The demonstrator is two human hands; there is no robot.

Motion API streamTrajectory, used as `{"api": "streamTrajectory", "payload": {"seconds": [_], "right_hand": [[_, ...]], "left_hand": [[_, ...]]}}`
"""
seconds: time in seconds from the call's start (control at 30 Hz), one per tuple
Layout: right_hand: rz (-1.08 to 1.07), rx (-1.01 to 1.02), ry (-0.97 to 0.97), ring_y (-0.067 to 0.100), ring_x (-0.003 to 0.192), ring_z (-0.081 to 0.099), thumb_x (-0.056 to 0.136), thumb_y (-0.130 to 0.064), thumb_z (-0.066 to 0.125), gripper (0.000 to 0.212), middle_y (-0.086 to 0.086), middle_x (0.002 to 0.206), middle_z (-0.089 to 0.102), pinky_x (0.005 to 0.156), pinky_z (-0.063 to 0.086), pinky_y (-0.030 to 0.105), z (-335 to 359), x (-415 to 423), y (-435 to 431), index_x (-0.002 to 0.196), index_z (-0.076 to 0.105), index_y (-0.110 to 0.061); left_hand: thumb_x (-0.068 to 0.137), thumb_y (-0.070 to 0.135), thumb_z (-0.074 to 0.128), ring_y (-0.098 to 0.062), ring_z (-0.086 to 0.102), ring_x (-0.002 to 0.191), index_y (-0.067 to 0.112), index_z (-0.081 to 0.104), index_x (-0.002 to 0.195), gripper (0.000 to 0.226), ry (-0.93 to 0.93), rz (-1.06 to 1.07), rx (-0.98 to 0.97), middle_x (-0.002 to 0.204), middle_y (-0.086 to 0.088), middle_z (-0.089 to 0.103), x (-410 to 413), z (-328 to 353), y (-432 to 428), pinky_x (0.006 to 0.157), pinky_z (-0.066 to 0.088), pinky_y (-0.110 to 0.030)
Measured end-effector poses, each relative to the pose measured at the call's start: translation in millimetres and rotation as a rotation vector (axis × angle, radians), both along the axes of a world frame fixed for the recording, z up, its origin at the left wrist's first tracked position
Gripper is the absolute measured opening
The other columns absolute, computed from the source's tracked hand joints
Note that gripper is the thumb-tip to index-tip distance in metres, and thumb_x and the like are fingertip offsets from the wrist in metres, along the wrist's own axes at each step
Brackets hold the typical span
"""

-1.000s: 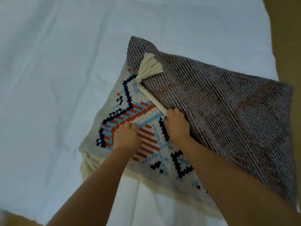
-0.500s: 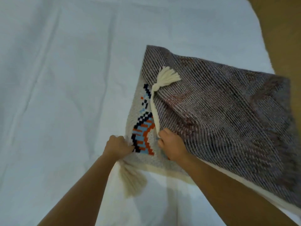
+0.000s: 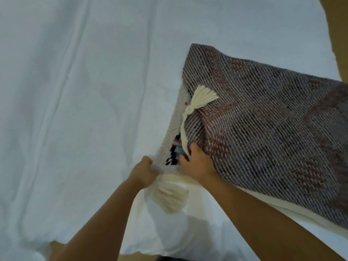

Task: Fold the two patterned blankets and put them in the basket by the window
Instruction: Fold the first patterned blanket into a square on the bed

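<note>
A patterned blanket [image 3: 263, 129] lies folded on the white sheet, at the right of the head view. Its greyish woven underside faces up, and a strip of cream front with blue, orange and black pattern shows at its left edge. A cream tassel [image 3: 202, 97] rests on top; another tassel [image 3: 172, 197] hangs below the near corner. My left hand [image 3: 144, 171] pinches the blanket's near left corner. My right hand [image 3: 197, 162] grips the folded edge beside the tassel cord. The second blanket and the basket are out of view.
The white sheet [image 3: 84, 110] covers a bed and spreads wide to the left and far side, with soft creases. Brown floor [image 3: 337, 34] shows past the sheet's right edge and at the bottom edge.
Both hands slid toward the blanket's near left corner and closed on it. The corner has lifted, and far less of the coloured pattern shows. The lower tassel now hangs free.
</note>
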State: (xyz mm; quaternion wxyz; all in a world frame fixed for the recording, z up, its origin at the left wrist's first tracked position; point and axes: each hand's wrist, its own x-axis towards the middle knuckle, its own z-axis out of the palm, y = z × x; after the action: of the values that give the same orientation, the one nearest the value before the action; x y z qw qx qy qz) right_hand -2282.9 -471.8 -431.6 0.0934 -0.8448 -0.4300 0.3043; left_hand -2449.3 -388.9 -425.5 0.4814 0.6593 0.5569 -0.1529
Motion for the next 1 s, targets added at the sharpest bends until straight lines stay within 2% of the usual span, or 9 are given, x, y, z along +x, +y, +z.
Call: {"api": "streamTrajectory", "payload": {"seconds": [0.1,0.2,0.33,0.43,0.57,0.63,0.73,0.77,1.0], "right_hand": [[-0.076,0.013,-0.035,0.034,0.093,0.061,0.089,-0.042,0.053,0.045,0.015,0.115,0.053,0.064,0.039,0.032,-1.9,3.9,37.8,0.113,0.038,-0.007],[-0.056,0.007,-0.098,0.034,0.1,0.059,0.093,-0.024,0.05,0.038,0.017,0.121,0.053,0.07,0.043,0.034,-1.1,10.3,62.8,0.125,0.036,-0.008],[0.072,0.082,0.0,0.029,0.082,0.063,0.092,-0.011,0.044,0.023,0.009,0.084,0.059,0.062,0.039,0.03,9.0,2.7,50.6,0.115,0.046,-0.014],[0.221,0.167,0.119,0.03,0.079,0.066,0.088,-0.013,0.048,0.022,0.011,0.087,0.066,0.064,0.046,0.03,15.3,-23.8,19.5,0.11,0.049,-0.016],[0.512,0.146,0.095,0.032,0.09,0.065,0.087,-0.014,0.044,0.044,0.012,0.109,0.064,0.072,0.051,0.037,6.3,-60.3,-18.6,0.131,0.043,-0.019],[0.649,0.044,0.023,0.033,0.098,0.061,0.088,-0.01,0.043,0.056,0.015,0.12,0.057,0.077,0.049,0.039,-3.5,-64.7,-27.8,0.142,0.03,-0.018],[0.714,-0.068,-0.015,0.034,0.103,0.058,0.089,-0.006,0.041,0.064,0.016,0.129,0.05,0.078,0.047,0.039,-13.4,-61.9,-30.0,0.147,0.017,-0.017],[0.714,-0.073,-0.011,0.034,0.101,0.058,0.089,-0.005,0.041,0.065,0.015,0.128,0.05,0.076,0.047,0.039,-15.2,-61.9,-29.2,0.147,0.016,-0.018],[0.674,0.0,-0.012,0.031,0.099,0.06,0.086,-0.002,0.046,0.063,0.011,0.126,0.053,0.077,0.051,0.039,-19.2,-59.6,-32.0,0.142,0.025,-0.02]], "left_hand": [[0.086,0.005,0.044,-0.018,0.063,0.068,0.017,0.039,0.089,0.013,0.035,0.012,0.009,0.084,-0.005,0.057,-14.2,-3.4,-8.8,0.05,0.047,-0.019],[0.085,0.011,0.05,-0.017,0.063,0.063,0.018,0.042,0.097,0.016,0.054,-0.009,0.039,0.081,-0.001,0.055,-19.6,-3.7,-11.4,0.051,0.049,-0.021],[0.081,0.025,0.06,-0.019,0.058,0.082,0.018,0.05,0.111,0.033,0.084,-0.05,0.104,0.093,0.0,0.058,-21.8,-4.2,-1.5,0.072,0.044,-0.027],[0.083,0.021,0.059,-0.016,0.053,0.087,0.015,0.054,0.117,0.035,-0.074,0.192,0.08,0.104,-0.001,0.057,-15.3,-1.0,8.5,0.072,0.041,-0.023],[0.087,0.021,0.054,-0.022,0.054,0.102,0.015,0.055,0.118,0.031,-0.33,0.481,-0.136,0.107,-0.001,0.058,3.8,5.3,18.3,0.09,0.044,-0.036],[0.085,0.029,0.061,-0.018,0.056,0.093,0.019,0.055,0.107,0.025,-0.321,0.358,-0.132,0.098,0.002,0.058,9.0,8.3,15.2,0.08,0.044,-0.03],[0.083,0.032,0.063,-0.018,0.054,0.079,0.017,0.049,0.093,0.023,-0.102,-0.209,0.152,0.087,0.0,0.053,6.2,1.9,5.1,0.066,0.039,-0.027],[0.086,0.03,0.058,-0.023,0.054,0.08,0.016,0.046,0.091,0.019,-0.054,-0.295,0.243,0.087,-0.002,0.051,4.0,-0.6,2.0,0.065,0.038,-0.029],[0.083,0.028,0.053,-0.014,0.042,0.049,0.016,0.035,0.076,0.023,0.06,0.031,0.498,0.057,0.004,0.042,-24.1,2.0,-28.3,0.044,0.028,-0.026]]}}
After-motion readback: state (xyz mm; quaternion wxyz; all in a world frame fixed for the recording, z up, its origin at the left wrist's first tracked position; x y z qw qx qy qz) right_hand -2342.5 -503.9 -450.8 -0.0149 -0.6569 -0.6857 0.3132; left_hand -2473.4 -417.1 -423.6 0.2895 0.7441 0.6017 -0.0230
